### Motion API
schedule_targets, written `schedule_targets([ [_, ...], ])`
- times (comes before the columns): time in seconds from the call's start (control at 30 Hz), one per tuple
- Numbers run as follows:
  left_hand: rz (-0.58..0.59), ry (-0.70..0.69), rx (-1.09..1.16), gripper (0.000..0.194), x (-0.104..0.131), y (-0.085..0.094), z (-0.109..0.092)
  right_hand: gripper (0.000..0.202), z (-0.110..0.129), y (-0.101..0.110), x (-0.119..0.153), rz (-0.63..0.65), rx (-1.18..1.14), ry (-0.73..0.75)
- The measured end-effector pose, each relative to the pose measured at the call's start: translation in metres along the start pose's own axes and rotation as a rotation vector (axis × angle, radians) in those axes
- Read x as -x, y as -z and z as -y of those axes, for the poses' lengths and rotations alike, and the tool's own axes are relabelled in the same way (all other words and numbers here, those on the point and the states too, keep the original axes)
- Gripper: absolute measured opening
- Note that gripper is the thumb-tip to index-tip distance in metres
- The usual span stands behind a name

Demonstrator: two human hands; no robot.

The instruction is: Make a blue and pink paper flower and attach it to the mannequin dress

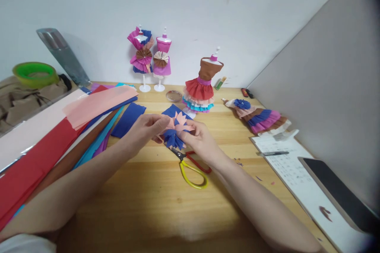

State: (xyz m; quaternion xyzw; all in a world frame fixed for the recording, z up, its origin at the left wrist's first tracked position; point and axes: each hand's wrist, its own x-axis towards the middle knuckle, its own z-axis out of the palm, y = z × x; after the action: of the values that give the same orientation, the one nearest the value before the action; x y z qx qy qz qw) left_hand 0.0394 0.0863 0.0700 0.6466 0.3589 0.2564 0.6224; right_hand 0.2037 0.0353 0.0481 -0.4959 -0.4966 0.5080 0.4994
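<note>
Between my two hands is a paper flower (173,138) with blue and pale pink pointed petals. My left hand (151,126) pinches it from the left side, thumb on top. From the right, my right hand (197,138) grips it with thumb and fingers closed on the petals. Under the hands lie scissors (194,182) with one yellow and one red handle, their blade tips hidden. Blue crepe paper (127,119) rests left of the flower, and another blue piece (175,110) shows just behind it.
Long strips of coloured crepe paper (35,166) fill the left. Small dress stands (144,87) line the wall, with a brown-and-red one (210,71) nearer. At right lie a paper dress (264,120), a written sheet (285,170), a pen (274,153) and a dark tablet-like slab (335,189).
</note>
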Motion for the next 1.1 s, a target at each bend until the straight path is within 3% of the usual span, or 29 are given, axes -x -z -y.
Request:
schedule_targets([
  [0.1, 0.010, -0.024, 0.002, 0.027, 0.000, -0.003, -0.002, 0.019, 0.000, -0.001, -0.002, -0.077, 0.028, 0.024],
  [0.23, 0.034, -0.019, 0.024, 0.031, 0.000, -0.003, -0.001, 0.021, -0.001, -0.001, -0.004, -0.143, 0.003, 0.014],
  [0.43, 0.024, 0.071, 0.071, 0.046, 0.001, 0.010, -0.003, 0.020, -0.001, 0.002, -0.004, -0.121, -0.061, -0.005],
  [0.6, 0.141, 0.103, 0.137, 0.041, 0.005, 0.008, -0.009, 0.023, -0.002, 0.004, -0.005, -0.121, -0.068, 0.014],
  [0.77, 0.214, 0.131, 0.104, 0.063, 0.008, 0.000, -0.010, 0.024, -0.002, 0.004, -0.005, -0.128, -0.076, 0.055],
  [0.83, 0.182, 0.112, 0.088, 0.063, 0.008, 0.001, -0.009, 0.024, -0.002, 0.005, -0.005, -0.126, -0.074, 0.059],
  [1.0, -0.056, 0.087, 0.168, 0.049, 0.003, 0.008, -0.005, 0.024, -0.003, 0.005, -0.007, -0.141, -0.076, 0.050],
  [1.1, -0.088, 0.067, 0.080, 0.046, 0.000, 0.007, -0.002, 0.024, -0.003, 0.005, -0.007, -0.137, -0.091, 0.058],
])
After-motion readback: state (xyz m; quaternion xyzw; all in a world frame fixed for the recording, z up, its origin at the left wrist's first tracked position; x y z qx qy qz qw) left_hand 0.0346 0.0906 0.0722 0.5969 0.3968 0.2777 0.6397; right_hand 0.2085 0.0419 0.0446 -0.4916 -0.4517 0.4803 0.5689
